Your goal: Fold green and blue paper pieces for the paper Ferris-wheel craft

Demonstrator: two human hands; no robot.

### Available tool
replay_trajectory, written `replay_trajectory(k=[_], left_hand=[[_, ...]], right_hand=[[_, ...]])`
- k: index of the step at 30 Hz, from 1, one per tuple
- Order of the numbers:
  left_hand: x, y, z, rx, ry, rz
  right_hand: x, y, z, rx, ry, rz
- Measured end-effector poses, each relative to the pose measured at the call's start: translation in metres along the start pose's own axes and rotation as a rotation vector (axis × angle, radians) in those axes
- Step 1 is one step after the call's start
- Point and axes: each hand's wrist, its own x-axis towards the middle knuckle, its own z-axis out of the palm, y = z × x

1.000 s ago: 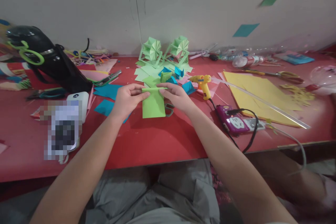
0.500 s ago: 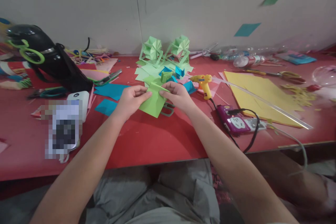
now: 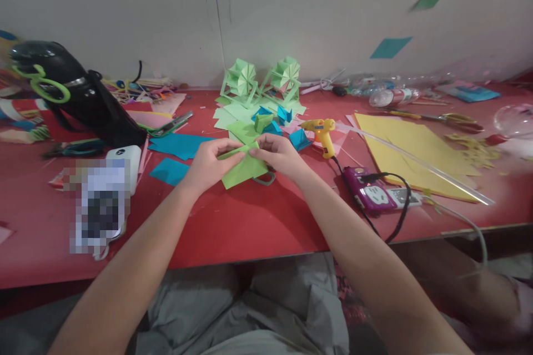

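L hand (image 3: 213, 163): closed, pinching lime paper (image 3: 245, 170)
R hand (image 3: 281, 155): ditto, equally nr
Paper: mid-frame, mostly below pinches, slants up R

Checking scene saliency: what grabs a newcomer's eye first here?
Probably the bright green paper pinched in both hands, mid-picture over the red table. Then two pale green folded models behind it, near the wall, and the yellow glue gun just right of the hands.

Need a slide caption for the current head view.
Left hand and right hand hold green paper over a red table; a yellow glue gun lies nearby.
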Motion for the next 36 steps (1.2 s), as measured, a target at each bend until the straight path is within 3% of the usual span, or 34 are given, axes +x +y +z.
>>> replay_trajectory(k=[36], left_hand=[[-0.0001, 0.0015, -0.0002, -0.077, 0.059, -0.054]], right_hand=[[-0.0002, 0.0012, 0.0032, 0.009, -0.002, -0.026]])
